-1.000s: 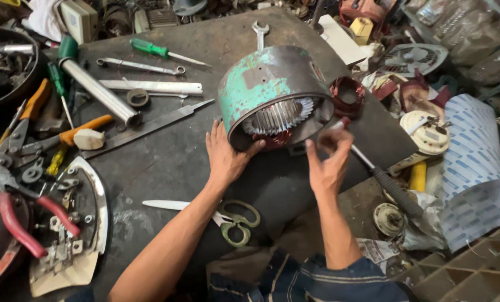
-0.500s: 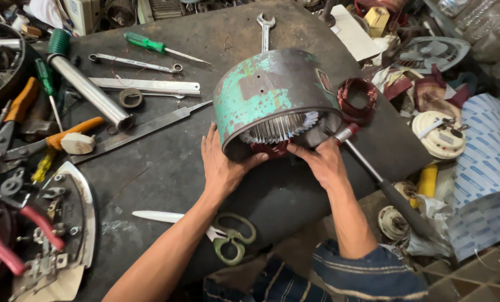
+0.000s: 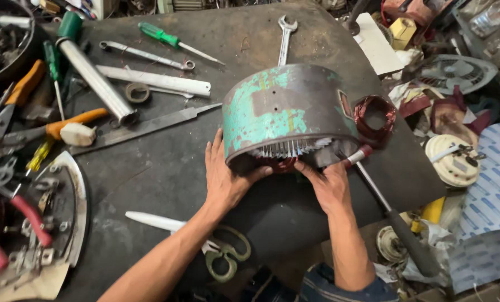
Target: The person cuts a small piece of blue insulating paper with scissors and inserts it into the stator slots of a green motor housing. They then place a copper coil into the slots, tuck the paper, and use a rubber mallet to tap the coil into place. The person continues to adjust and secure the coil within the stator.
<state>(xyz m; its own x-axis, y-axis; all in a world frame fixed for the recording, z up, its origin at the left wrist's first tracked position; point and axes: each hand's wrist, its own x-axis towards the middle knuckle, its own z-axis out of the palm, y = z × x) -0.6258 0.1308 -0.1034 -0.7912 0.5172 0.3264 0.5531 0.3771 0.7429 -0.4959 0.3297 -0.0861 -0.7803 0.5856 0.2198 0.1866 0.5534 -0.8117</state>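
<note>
Nearest the camera, at 6 o'clock on the dark workbench (image 3: 166, 168), lie scissors (image 3: 219, 254) with green handles, their pale blades pointing toward 9 o'clock, just beside the left forearm.

Just beyond them the 2 hands meet the motor stator housing (image 3: 286, 114), a round steel drum with worn green paint that lies on its side a little to the 1 o'clock side of the bench centre, its open end facing the person. The left hand (image 3: 224, 179) is spread flat with fingers loosely open, the palm pressed against the drum's lower rim at 7 o'clock and the thumb hooked into the opening. The right hand (image 3: 328, 184) sits at 5 o'clock of the rim, fingers curled into the opening on the windings; whether they pinch anything there cannot be told. A long screwdriver (image 3: 384, 204) with a dark handle runs from beside the right hand toward 5 o'clock, off the bench edge.

At 3 o'clock of the drum, touching it, sits a copper wire coil (image 3: 374, 117).

Toward 9 o'clock lie a flat file (image 3: 143, 126), a shiny metal tube (image 3: 96, 84) and orange-handled pliers (image 3: 48, 130).

Farthest, at 12 o'clock, a wrench (image 3: 284, 36) lies well apart from the drum, and at 11 o'clock a green-handled screwdriver (image 3: 174, 42).
</note>
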